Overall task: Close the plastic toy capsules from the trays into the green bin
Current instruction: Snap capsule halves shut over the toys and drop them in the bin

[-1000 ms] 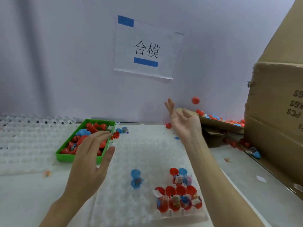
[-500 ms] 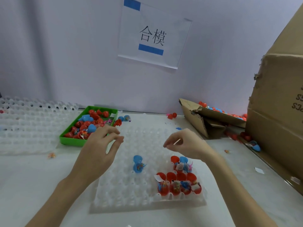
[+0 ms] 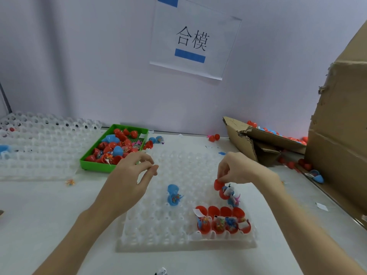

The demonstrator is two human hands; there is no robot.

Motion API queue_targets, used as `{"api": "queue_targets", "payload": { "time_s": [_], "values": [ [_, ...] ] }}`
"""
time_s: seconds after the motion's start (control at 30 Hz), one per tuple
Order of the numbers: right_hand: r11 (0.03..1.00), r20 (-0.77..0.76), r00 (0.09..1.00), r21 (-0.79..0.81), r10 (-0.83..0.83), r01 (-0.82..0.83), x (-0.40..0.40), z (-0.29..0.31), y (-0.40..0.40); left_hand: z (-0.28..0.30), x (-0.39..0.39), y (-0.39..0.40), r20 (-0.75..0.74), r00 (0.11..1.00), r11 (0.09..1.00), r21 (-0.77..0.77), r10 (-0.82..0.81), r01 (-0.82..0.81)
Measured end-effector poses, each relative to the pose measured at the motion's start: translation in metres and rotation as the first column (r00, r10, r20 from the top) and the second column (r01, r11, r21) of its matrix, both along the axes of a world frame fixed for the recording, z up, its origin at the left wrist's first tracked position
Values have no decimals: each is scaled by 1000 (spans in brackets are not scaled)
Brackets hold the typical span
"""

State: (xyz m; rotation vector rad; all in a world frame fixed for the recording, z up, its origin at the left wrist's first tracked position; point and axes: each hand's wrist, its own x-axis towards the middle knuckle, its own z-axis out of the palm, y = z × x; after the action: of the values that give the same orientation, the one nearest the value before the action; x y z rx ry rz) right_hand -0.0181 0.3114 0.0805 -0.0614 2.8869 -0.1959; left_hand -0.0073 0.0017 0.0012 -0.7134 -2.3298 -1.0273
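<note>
A clear plastic tray [image 3: 178,231] lies in front of me. My right hand [image 3: 238,167] pinches the lid of an open red capsule [image 3: 219,185] standing in the tray's right part. Below it, several open red capsules [image 3: 222,221] with small toys fill the tray's front right corner. An open blue capsule [image 3: 173,195] stands alone at the tray's middle. My left hand [image 3: 129,181] hovers over the tray's left side, fingers loosely curled, holding nothing. The green bin [image 3: 95,165] at the back left holds several red and blue capsules.
Stacked clear trays [image 3: 39,147] lie at the far left. A torn cardboard box [image 3: 258,143] with capsules and a tall carton [image 3: 341,135] stand at the right. Loose capsules [image 3: 214,137] lie near the wall, and a paper sign [image 3: 194,40] hangs on it.
My right hand came down from a raised toss toward the box and now pinches a red capsule's lid in the tray. My left hand drifted back over the tray.
</note>
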Motion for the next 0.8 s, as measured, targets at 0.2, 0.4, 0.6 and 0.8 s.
{"api": "queue_targets", "payload": {
  "time_s": [0.2, 0.4, 0.6, 0.8],
  "values": [
    [999, -50, 998, -43, -29, 27, -12, 28, -17, 6, 11, 13, 108, 974, 977, 105, -198, 187],
    [986, -73, 997, -169, -22, 9, -16, 17, -69, 7, 23, 33, 312, 889, 917, 323, -336, 233],
    [925, -30, 990, -361, -135, 115, -13, -4, -102, 4, 20, 34, 413, 873, 890, 454, -260, 50],
    [727, -167, 959, -685, -227, 53, 4, -28, -111, 5, 11, 22, 481, 821, 770, 633, -306, -84]
  ]
}}
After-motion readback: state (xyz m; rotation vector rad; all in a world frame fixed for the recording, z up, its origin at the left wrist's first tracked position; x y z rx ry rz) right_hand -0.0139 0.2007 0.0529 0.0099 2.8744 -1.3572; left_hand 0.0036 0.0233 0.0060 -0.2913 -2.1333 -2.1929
